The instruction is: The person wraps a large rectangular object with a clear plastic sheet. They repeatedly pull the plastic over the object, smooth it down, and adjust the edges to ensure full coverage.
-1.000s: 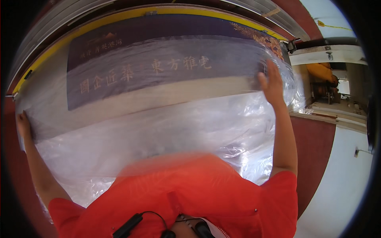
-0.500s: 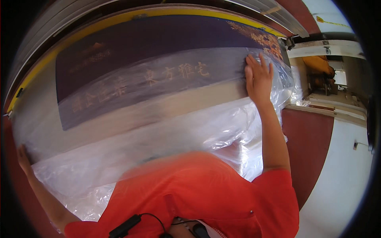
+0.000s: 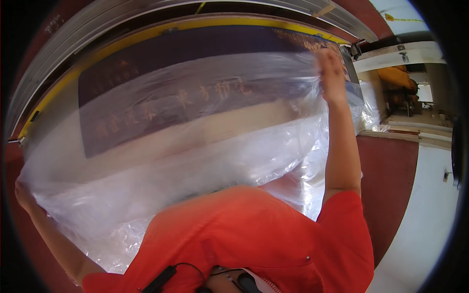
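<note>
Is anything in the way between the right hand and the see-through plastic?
Nothing visible: the right hand is by the see-through plastic, near the dark board's right end. The hand is blurred, so I can't tell if they touch.

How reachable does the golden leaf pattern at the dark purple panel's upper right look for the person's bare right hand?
Likely yes: the bare right hand, blurred, appears right by the golden leaf pattern, whose upper part looks uncovered by the transparent plastic film.
</note>
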A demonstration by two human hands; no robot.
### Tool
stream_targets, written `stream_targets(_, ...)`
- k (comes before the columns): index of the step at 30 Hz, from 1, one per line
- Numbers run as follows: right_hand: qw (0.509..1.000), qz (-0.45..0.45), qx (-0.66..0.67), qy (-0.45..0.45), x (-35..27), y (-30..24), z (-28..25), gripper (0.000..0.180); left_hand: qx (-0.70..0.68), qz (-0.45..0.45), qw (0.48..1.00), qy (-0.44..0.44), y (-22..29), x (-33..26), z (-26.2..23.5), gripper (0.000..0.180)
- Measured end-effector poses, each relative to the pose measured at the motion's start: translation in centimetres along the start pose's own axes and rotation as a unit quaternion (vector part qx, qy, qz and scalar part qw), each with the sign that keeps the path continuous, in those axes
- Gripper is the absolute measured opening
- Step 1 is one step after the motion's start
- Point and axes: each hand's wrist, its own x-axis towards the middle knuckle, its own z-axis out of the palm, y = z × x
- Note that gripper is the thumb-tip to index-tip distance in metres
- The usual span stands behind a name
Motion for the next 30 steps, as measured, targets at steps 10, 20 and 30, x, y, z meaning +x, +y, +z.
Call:
stream_targets(10, 0.935, -0.119, -0.288, 0.171, 12.4, 8.2, -0.8, 0.027, 0.302, 0.203, 0.93, 0.054, -1.0, 11.0, 16.8, 0.045)
stream_targets(20, 0.926, 0.08, -0.266, 0.256, 14.7, 9.7, 2.3, 0.046, 0.115, -0.042, 0.988, -0.089, -2.4, 14.6, 16.9, 0.064)
stream_targets(30, 0.925, 0.049, -0.29, 0.242, 14.3, 10.7, 0.3, 0.044, -0.124, -0.094, 0.982, -0.105, -0.2, 10.4, 19.6, 0.04)
